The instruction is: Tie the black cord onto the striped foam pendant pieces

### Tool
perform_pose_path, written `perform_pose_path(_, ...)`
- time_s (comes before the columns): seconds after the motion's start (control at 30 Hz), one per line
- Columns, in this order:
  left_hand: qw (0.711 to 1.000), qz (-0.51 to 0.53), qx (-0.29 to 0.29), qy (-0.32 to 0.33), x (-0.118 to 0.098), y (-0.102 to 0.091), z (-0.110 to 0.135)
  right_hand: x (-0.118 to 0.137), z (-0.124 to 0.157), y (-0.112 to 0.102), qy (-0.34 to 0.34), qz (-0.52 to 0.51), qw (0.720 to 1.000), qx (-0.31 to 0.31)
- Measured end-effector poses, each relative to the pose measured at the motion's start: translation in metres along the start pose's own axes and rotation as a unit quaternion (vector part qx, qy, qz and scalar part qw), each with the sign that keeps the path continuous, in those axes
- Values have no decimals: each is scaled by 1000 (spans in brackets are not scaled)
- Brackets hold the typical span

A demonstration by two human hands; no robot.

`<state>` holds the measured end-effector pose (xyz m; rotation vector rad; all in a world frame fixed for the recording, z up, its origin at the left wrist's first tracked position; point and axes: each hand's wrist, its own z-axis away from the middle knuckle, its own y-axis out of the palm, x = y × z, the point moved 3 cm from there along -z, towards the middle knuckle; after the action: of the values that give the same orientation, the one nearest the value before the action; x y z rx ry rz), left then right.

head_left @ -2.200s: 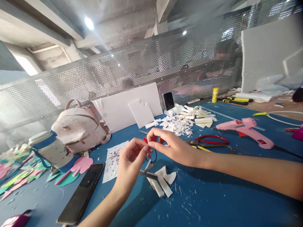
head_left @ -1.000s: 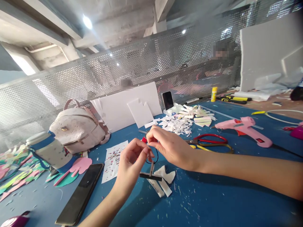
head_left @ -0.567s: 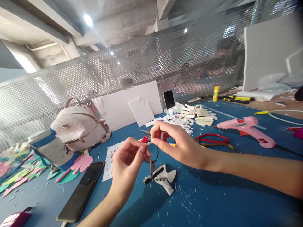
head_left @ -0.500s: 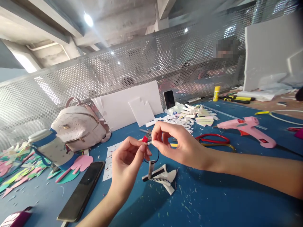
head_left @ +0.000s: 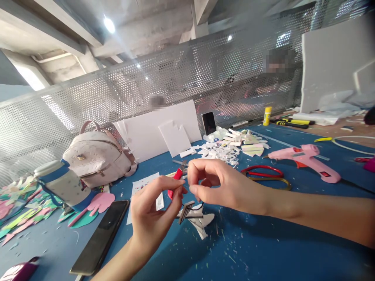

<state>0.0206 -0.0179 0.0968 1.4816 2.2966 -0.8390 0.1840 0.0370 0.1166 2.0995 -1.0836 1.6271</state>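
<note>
My left hand [head_left: 155, 207] is closed in a pinch, thumb against forefinger. Facing it with a small gap, my right hand [head_left: 219, 185] also pinches, fingers curled. A thin black cord [head_left: 201, 206] runs up toward the fingertips; where its ends sit is mostly hidden. From it hangs a small striped black-and-white piece [head_left: 186, 212], above the table. White scraps [head_left: 200, 224] appear just behind that piece. Beyond the fingers lies a red-handled tool [head_left: 176, 175] with a metal head, partly covered by my left hand.
A pink glue gun [head_left: 307, 160] and red-and-gold-handled scissors [head_left: 265, 171] lie at right. White foam scraps [head_left: 219, 150] pile up behind my hands. At left are a phone [head_left: 101, 238], a tumbler [head_left: 63, 183] and a pale backpack [head_left: 95, 156]. Speckled paper [head_left: 159, 199] lies by my left hand.
My left hand has shifted slightly left and down, uncovering more of the red-handled tool and speckled paper. The striped piece has swung and turned. My right hand has lowered a little.
</note>
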Motion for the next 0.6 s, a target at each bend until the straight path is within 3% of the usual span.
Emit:
perform_pose_path(0.17, 998, -45, 18, 30, -3, 1, 1, -5, -2, 0, 7, -61, 998, 25)
perform_pose_path(0.6, 998, -52, 23, 34, -3, 1, 0, -7, -3, 1, 7, -83, 996, 21)
